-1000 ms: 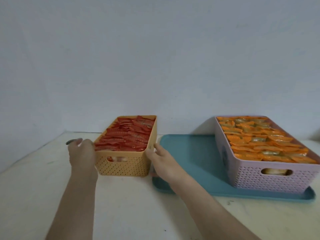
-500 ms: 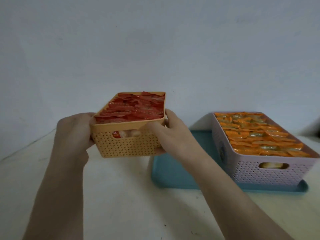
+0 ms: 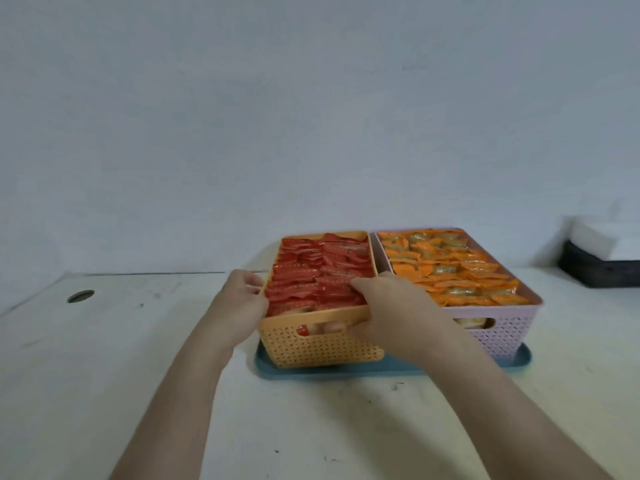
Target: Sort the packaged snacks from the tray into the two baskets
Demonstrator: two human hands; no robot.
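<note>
Both hands are clamped on the orange basket (image 3: 322, 348), which is held over the left half of the blue tray (image 3: 346, 373), just beside the pink basket (image 3: 502, 329) that stands on the tray's right half. The left hand (image 3: 239, 303) is wrapped round the left rim, fingers curled together. The right hand (image 3: 391, 313) is hooked over the near right corner, fingers curled onto the red packets (image 3: 311, 271), the thumb apparently tucked at the handle slot. Whether the base is already seated on the tray cannot be told; the near wall seems to overlap the tray's front lip. No loose packets are seen on the tray, and the pink basket is filled with orange packets (image 3: 450, 271), so the sorting is judged as good as done.

For a clean set-down, the basket should be kept level, since the packets are heaped to the rim and could be spilled by a tilt. It should be eased slightly back so the base is carried inside the lip, without shoving the pink basket. The right hand's fingers should be lifted clear of the packets before release, so none is dragged out.
</note>
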